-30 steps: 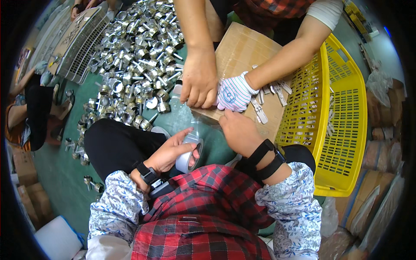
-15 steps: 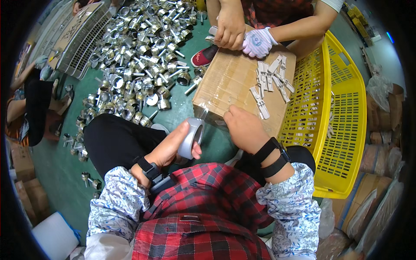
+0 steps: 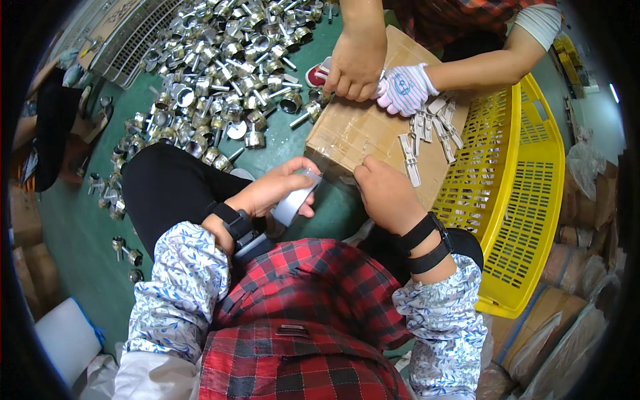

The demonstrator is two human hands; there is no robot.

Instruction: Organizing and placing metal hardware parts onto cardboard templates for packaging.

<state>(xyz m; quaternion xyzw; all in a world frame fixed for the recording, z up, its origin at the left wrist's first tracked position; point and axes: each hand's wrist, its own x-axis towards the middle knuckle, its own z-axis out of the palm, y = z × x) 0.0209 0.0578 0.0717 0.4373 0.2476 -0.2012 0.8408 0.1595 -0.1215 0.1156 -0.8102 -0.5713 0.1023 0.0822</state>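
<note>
Tape roll at the near corner, box not yet sealed

The left hand was curled around a roll of clear packing tape, held just off the near corner of the cardboard box, while the right hand lay flat with fingers bent on that same corner, pressing down there. Glossy tape already showed across the box top, so by the look of it some of the sealing was done and the near edge was what remained. Small flat metal pieces lay loose on the box, and a co-worker's bare hand and gloved hand rested at its far edge. A yellow basket stood beside it, and metal fittings covered the green floor.
</note>
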